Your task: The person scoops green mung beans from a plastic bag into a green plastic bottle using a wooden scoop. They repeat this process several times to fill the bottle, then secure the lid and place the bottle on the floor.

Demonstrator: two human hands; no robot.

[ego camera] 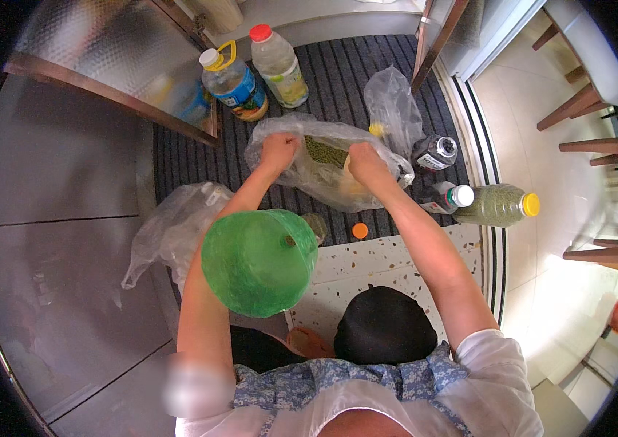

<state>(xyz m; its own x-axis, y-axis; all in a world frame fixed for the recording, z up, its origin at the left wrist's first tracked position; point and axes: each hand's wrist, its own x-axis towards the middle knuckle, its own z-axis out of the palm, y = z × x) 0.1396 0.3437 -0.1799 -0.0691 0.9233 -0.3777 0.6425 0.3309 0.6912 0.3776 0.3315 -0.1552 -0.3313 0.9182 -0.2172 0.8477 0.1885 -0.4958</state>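
A clear plastic bag [309,180] lies on the mat with green beans [324,152] inside it. My left hand [279,152] grips the bag's left side. The fingers of my right hand [368,165] are closed on its right side; something pale yellow shows beside them through the plastic, too unclear to name. Nearer to me, in front of my left forearm, stands a green translucent plastic funnel [257,267], its wide mouth facing up. Behind it a clear container [317,225] is partly hidden, and I cannot tell whether the two are joined. An orange cap [360,230] lies on the mat's near edge.
Two large bottles, one yellow-handled [235,90] and one red-capped [281,71], stand at the back. On the right are dark-filled bottles [433,153] and a yellow-capped bottle of green grains [492,205]. Loose plastic bags [175,229] lie around. A framed glass door [118,60] juts in at left.
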